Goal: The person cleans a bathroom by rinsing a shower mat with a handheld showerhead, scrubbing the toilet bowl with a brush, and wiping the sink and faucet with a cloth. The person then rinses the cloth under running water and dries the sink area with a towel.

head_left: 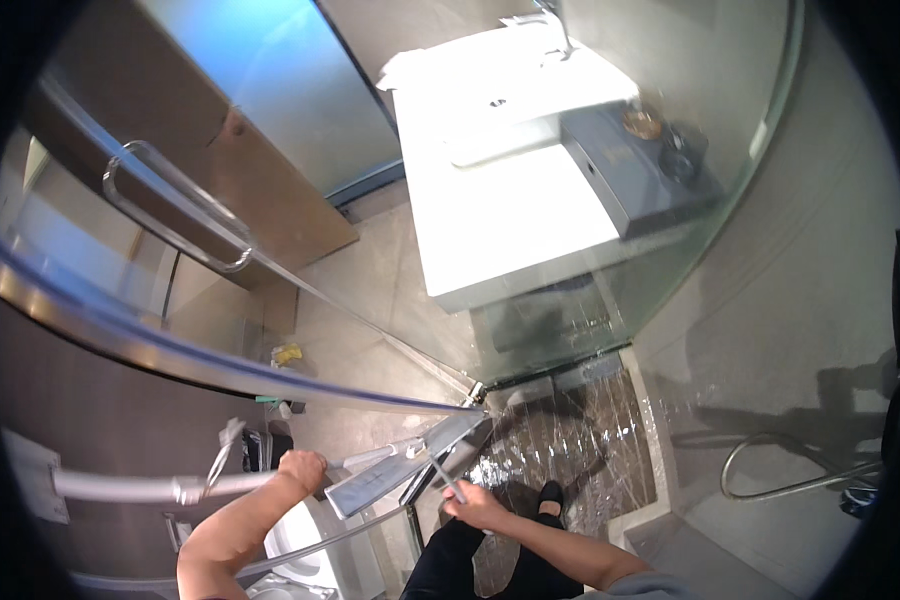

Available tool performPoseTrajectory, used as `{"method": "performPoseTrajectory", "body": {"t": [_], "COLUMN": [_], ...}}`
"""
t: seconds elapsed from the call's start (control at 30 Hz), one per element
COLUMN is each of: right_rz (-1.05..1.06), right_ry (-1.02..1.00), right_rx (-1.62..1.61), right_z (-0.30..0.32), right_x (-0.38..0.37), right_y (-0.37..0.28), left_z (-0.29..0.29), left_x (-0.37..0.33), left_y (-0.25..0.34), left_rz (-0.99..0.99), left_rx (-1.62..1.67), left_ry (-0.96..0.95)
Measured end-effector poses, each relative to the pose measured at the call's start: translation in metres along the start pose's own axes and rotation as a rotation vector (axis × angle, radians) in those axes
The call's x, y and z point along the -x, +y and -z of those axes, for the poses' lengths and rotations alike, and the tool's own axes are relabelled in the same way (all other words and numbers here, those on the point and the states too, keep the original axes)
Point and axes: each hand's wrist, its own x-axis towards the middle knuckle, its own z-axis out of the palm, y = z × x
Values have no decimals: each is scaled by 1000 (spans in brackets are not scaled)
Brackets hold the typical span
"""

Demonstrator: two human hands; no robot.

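My left hand [302, 470] is closed round a pale bar [375, 454] that runs toward a wide, flat grey head [380, 482]. The head looks like that of a squeegee and lies slanted beside the lower edge of the glass door [370, 385]. Further right, my right hand [478, 505] grips a thin grey rod [446, 473] whose upper end reaches the same head. How the bar and the rod join it cannot be made out.
A white washbasin counter [515, 225] with a dark grey box [630, 165] stands beyond the glass. Wet dark floor [580, 450] lies below me. At the right wall hangs a shower hose [735, 480]; a toilet [315, 545] is at lower left. The door carries a looped handle [175, 205].
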Motion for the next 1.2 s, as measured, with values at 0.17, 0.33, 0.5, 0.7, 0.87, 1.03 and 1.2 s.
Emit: {"method": "performPoseTrajectory", "body": {"t": [0.17,0.33,0.5,0.7,0.87,1.03,1.2], "right_rz": [-226,-336,-734,-692,-580,-648,108], "right_ry": [-341,-299,-231,-134,74,-141,-412], "right_rx": [-303,-703,-1024,-1449,-1309,-1305,-836], "right_z": [-54,-146,-228,-333,-368,-414,-452], "right_x": [-13,-109,-179,-291,-384,-498,-628], "right_y": [-131,-162,-205,-229,-264,-270,-233], "left_z": [26,17,29,-10,-30,-52,-57], "left_x": [15,19,34,18,-3,-38,-67], "left_y": [-43,-139,-204,-267,-326,-407,-455], "left_rz": [67,124,169,138,206,172,206], "left_rx": [-115,-91,-89,211,332,322,271], "left_ry": [71,254,284,396,344,493,582]}}
